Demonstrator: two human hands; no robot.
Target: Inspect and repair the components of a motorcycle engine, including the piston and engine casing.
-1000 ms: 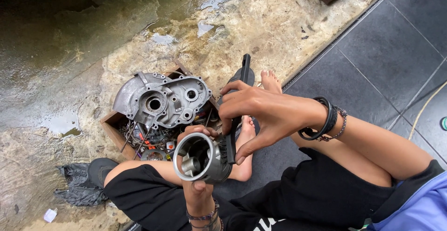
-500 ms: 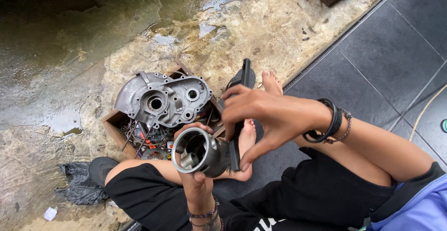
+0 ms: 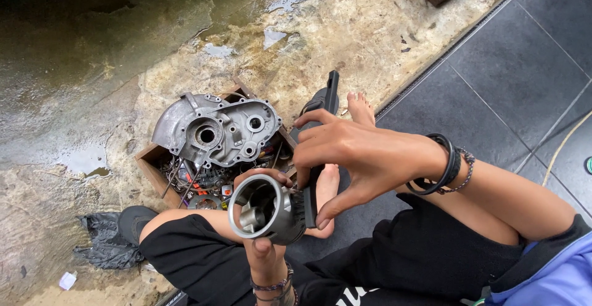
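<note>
We sit low over wet, stained concrete ground point(image 3: 86, 84), legs folded, with dark floor tiles point(image 3: 518, 65) at the right. The left hand point(image 3: 266, 244) comes up from the bottom edge, wrist ringed with beaded bands, and grips a grey metal cylinder point(image 3: 264, 210) from below; its fingers curl over the far rim and close tightly on the part, open bore facing us, cooling fins on its right side. The right hand point(image 3: 357, 158), wearing a black band and a braided bracelet at the wrist, reaches across from the right. Its thumb and fingers close around a long black tool point(image 3: 320, 115) whose upper end sticks out past the knuckles toward the concrete, while the lower end touches the fins of the cylinder; we cannot tell exactly what kind of tool it is. The cylinder is held in the air over our lap, just in front of a shallow wooden box point(image 3: 151, 164) full of small parts and wires. A grey engine casing point(image 3: 216, 130) lies across the top of that box. A bare foot point(image 3: 361, 109) shows behind the right hand. A black rag point(image 3: 108, 244) lies on the concrete near the left knee.
</note>
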